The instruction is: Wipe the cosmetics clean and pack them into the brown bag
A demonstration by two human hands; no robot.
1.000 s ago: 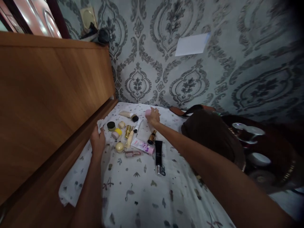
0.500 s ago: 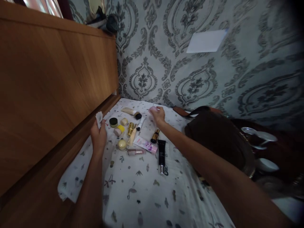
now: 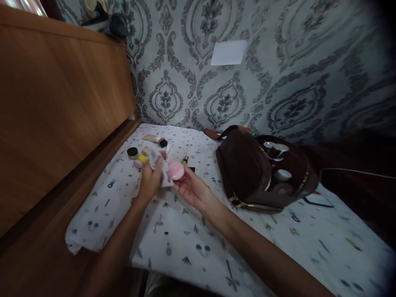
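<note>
A round pink container (image 3: 176, 170) is held by my right hand (image 3: 192, 189), its flat face turned up. My left hand (image 3: 150, 180) grips a crumpled white wipe (image 3: 161, 167), which hangs against the container's left side. Left of the wipe lie a dark-lidded jar (image 3: 133, 153) and an item with a yellow band (image 3: 140, 161). Behind them is a beige tube with a black cap (image 3: 154, 140). Part of a gold-and-black bottle (image 3: 185, 160) shows behind the container. My hands and the wipe hide other small items.
An open brown bag (image 3: 243, 165) with white-lidded containers inside stands on the patterned white cloth (image 3: 185, 260) at right. A wooden cabinet (image 3: 64, 90) borders the left side. The patterned wall (image 3: 192, 82) rises behind, bearing a white sheet (image 3: 229, 53).
My right hand has brought the pink container back toward me and left. My left hand has moved right with the wipe, so they now meet. The view has shifted right, showing more of the bag.
</note>
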